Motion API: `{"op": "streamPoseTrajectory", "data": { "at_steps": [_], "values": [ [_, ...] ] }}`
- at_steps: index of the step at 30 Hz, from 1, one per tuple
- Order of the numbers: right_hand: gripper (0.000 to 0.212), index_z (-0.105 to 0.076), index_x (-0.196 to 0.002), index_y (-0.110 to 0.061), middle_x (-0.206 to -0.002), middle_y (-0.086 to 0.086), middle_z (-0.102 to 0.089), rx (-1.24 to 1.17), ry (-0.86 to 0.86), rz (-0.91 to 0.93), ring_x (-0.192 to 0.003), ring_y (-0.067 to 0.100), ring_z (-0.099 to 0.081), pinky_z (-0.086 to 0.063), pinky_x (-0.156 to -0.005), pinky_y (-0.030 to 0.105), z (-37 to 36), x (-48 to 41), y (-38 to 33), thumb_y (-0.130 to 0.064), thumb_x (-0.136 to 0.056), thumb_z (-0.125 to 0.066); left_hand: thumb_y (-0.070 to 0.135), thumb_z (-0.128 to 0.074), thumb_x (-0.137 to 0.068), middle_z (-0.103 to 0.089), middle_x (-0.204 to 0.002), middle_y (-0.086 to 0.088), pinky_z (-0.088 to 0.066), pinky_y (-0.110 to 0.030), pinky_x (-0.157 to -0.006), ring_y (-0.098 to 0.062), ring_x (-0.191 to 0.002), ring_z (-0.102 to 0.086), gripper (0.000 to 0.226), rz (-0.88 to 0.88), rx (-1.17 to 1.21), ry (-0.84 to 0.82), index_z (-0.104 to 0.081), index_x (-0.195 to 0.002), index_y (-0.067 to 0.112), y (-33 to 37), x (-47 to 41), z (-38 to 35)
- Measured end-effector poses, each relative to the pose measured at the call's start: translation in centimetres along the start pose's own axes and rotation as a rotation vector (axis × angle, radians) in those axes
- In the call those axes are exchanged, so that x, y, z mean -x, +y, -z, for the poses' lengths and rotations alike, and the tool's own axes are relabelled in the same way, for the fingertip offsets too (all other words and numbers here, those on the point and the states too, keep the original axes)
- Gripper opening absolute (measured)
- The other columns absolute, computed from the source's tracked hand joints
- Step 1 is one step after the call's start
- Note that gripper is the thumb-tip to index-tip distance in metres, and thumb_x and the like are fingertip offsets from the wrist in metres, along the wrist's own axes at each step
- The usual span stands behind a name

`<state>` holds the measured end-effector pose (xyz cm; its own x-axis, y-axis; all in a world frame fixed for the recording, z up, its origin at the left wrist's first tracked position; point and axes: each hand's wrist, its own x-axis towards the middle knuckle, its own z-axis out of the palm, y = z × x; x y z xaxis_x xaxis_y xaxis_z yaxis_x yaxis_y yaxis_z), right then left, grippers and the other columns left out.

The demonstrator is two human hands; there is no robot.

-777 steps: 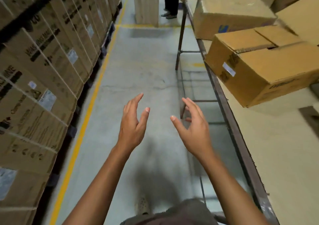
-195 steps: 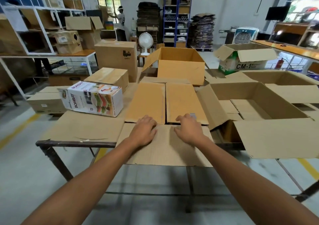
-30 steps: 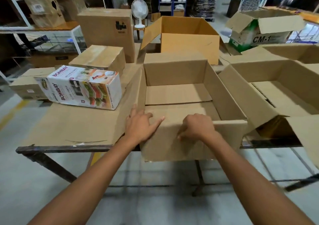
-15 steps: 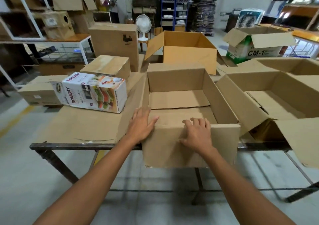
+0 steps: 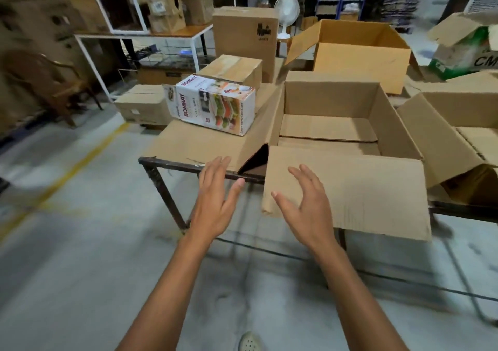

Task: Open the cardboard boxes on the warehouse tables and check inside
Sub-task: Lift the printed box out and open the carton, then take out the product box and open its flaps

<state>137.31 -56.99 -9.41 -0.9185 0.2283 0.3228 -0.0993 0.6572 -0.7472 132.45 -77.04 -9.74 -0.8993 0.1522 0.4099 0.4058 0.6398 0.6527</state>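
Head view: both hands lifted off the opened box

Half a second ago both hands lay on the near rim of the open cardboard box (image 5: 331, 100); now neither rests there. The box sits on the counter (image 5: 172, 163), right of centre, its near flap (image 5: 350, 194) folded outward and hanging over the counter's front edge, with only its bottom flaps showing inside. The left hand (image 5: 215, 205) hangs in the air before the counter edge, palm turned inward, fingers (image 5: 215, 170) straight, spread and holding nothing. The right hand (image 5: 307, 210) is raised in front of the flap's left end, fingers (image 5: 304, 175) loosely spread and gripping nothing; whether it touches the flap cannot be told. A printed carton (image 5: 213, 105) lies just left of the box.
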Motion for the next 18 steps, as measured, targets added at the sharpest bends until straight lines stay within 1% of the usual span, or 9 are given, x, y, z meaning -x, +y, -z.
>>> {"op": "streamPoseTrajectory", "data": {
  "at_steps": [2, 4, 5, 7, 9, 10, 12, 15, 18],
  "values": [
    [0.059, -0.057, -0.138, -0.021, -0.154, 0.000, -0.041, -0.094, -0.004, 0.016, -0.143, 0.015, -0.035, -0.025, -0.115, 0.025, -1.2, 1.2, -1.9, -0.045, -0.086, -0.069, 0.059, -0.036, -0.097, -0.034, -0.159, -0.003, -0.017, -0.025, -0.120, -0.014, -0.149, -0.021, 0.069, 0.039, 0.028, 0.068, -0.036, -0.153, 0.018, -0.4, 1.8, 2.2],
    [0.060, -0.060, -0.135, -0.024, -0.153, -0.003, -0.042, -0.173, -0.010, 0.009, -0.142, 0.012, -0.037, -0.035, -0.116, 0.038, -2.7, 2.0, -3.5, -0.054, -0.083, -0.065, 0.053, -0.040, -0.099, -0.036, -0.157, -0.001, -0.015, -0.011, -0.115, -0.006, -0.145, -0.023, 0.064, 0.075, 0.041, 0.141, -0.037, -0.152, 0.018, -0.9, 3.0, 4.1],
    [0.063, -0.060, -0.135, -0.025, -0.152, -0.005, -0.043, -0.200, -0.014, 0.006, -0.141, 0.011, -0.038, -0.040, -0.113, 0.043, -3.5, 2.2, -4.2, -0.059, -0.082, -0.062, 0.049, -0.042, -0.100, -0.038, -0.155, 0.000, -0.016, -0.010, -0.114, -0.003, -0.142, -0.024, 0.061, 0.099, 0.043, 0.162, -0.037, -0.152, 0.018, -1.3, 3.6, 4.8],
    [0.065, -0.060, -0.135, -0.027, -0.151, -0.006, -0.044, -0.232, -0.029, 0.015, -0.139, 0.010, -0.040, -0.044, -0.108, 0.048, -5.2, 2.6, -5.5, -0.063, -0.081, -0.058, 0.045, -0.043, -0.100, -0.040, -0.154, 0.001, -0.021, -0.018, -0.115, -0.001, -0.140, -0.026, 0.058, 0.140, 0.038, 0.176, -0.037, -0.152, 0.020, -2.5, 4.5, 6.2],
    [0.064, -0.060, -0.135, -0.027, -0.150, -0.006, -0.045, -0.231, -0.055, 0.038, -0.138, 0.010, -0.042, -0.045, -0.107, 0.048, -7.1, 2.6, -6.7, -0.063, -0.082, -0.057, 0.046, -0.042, -0.101, -0.042, -0.153, -0.001, -0.026, -0.027, -0.117, -0.008, -0.141, -0.030, 0.057, 0.165, 0.026, 0.183, -0.038, -0.151, 0.019, -4.3, 5.0, 7.5],
    [0.063, -0.060, -0.135, -0.028, -0.150, -0.006, -0.045, -0.228, -0.067, 0.047, -0.138, 0.010, -0.043, -0.046, -0.106, 0.048, -8.1, 2.3, -7.2, -0.062, -0.082, -0.057, 0.047, -0.042, -0.101, -0.043, -0.152, -0.001, -0.027, -0.029, -0.117, -0.012, -0.141, -0.032, 0.058, 0.175, 0.024, 0.188, -0.039, -0.151, 0.018, -5.4, 5.0, 8.1],
    [0.062, -0.059, -0.135, -0.030, -0.150, -0.007, -0.045, -0.232, -0.084, 0.055, -0.137, 0.010, -0.043, -0.046, -0.106, 0.048, -10.2, 1.5, -8.5, -0.062, -0.082, -0.058, 0.053, -0.039, -0.099, -0.043, -0.152, -0.001, -0.027, -0.027, -0.115, -0.014, -0.141, -0.033, 0.062, 0.198, 0.037, 0.193, -0.038, -0.151, 0.019, -7.6, 4.5, 9.4],
    [0.060, -0.060, -0.134, -0.031, -0.149, -0.005, -0.046, -0.241, -0.088, 0.058, -0.138, 0.010, -0.043, -0.046, -0.106, 0.049, -13.9, -0.2, -9.9, -0.061, -0.082, -0.059, 0.057, -0.037, -0.098, -0.041, -0.154, 0.002, -0.024, -0.019, -0.112, -0.010, -0.143, -0.031, 0.065, 0.209, 0.051, 0.169, -0.037, -0.153, 0.022, -11.0, 3.2, 11.0],
    [0.060, -0.061, -0.132, -0.030, -0.148, -0.005, -0.048, -0.245, -0.094, 0.047, -0.137, 0.010, -0.044, -0.046, -0.105, 0.049, -18.1, -2.1, -11.4, -0.063, -0.082, -0.058, 0.056, -0.036, -0.098, -0.041, -0.154, 0.005, -0.027, -0.026, -0.115, -0.008, -0.143, -0.030, 0.065, 0.203, 0.070, 0.150, -0.037, -0.153, 0.022, -15.2, 1.3, 12.9]
  ]
}}
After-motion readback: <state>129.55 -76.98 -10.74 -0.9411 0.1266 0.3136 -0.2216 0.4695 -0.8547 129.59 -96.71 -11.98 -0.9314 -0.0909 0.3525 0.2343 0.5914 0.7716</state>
